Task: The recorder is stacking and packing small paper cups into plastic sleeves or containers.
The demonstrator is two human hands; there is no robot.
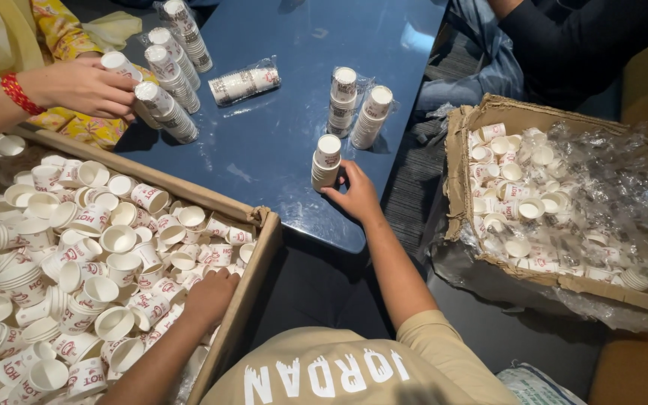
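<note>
Fingers [341, 174] of the right hand [355, 195] wrap the lower half of a short stack of paper cups [327, 160], thumb side toward the wearer. Grip looks closed on it. The stack stands upright on the blue table [279, 142], long axis vertical, rim up, just in from the table's near edge.

Left hand [210, 296] is down in the big cardboard box [253, 259] at the left, fingers buried among the loose paper cups [118, 240]. Can't tell whether they are clenched on one or not; knuckles hide it.

Key relation: the stack sits straight ahead of the right hand and touching it. The left hand is well apart, lower and across the box wall, so the right is the nearer hand by far.

Further out: two taller cup stacks [360, 109] stand together beyond the held one, one wrapped sleeve of cups [243, 82] lies on its side mid-table. Another person's hand [88, 86] with a red bangle handles more stacks [166, 112] at far left. A second box [489, 112] with cups and clear plastic film sits to the right, off the table.
</note>
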